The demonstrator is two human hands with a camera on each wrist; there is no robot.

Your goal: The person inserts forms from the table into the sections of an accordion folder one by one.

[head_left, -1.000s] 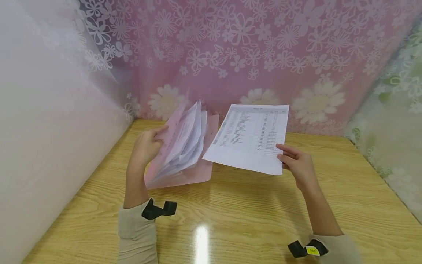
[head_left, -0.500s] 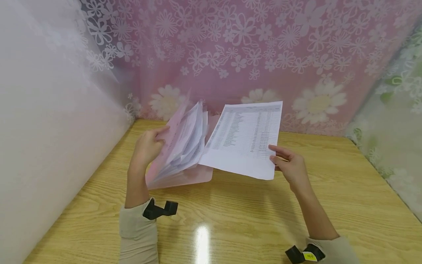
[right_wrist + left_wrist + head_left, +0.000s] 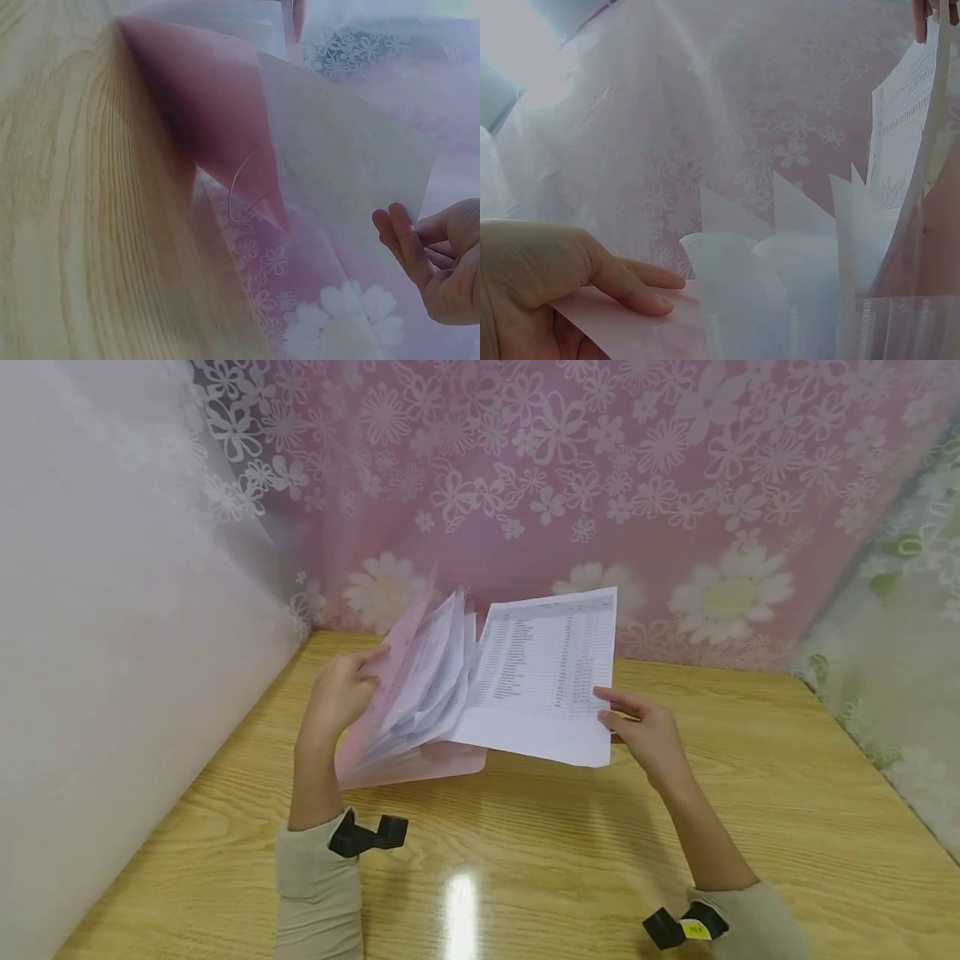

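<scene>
Several sheets [image 3: 431, 681] fill the pink folder [image 3: 420, 760]; right hand [image 3: 645, 735] pinches another page [image 3: 543, 681].

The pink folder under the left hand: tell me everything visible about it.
The pink folder is a translucent plastic expanding file, standing open on the wooden table with its pockets fanned apart and white papers inside. The left hand grips its front cover, thumb on top, tilting it back. Its back flap lies on the table. A printed sheet, pinched by the right hand, has its left edge at the rearmost pockets; whether it is inside cannot be told.
</scene>
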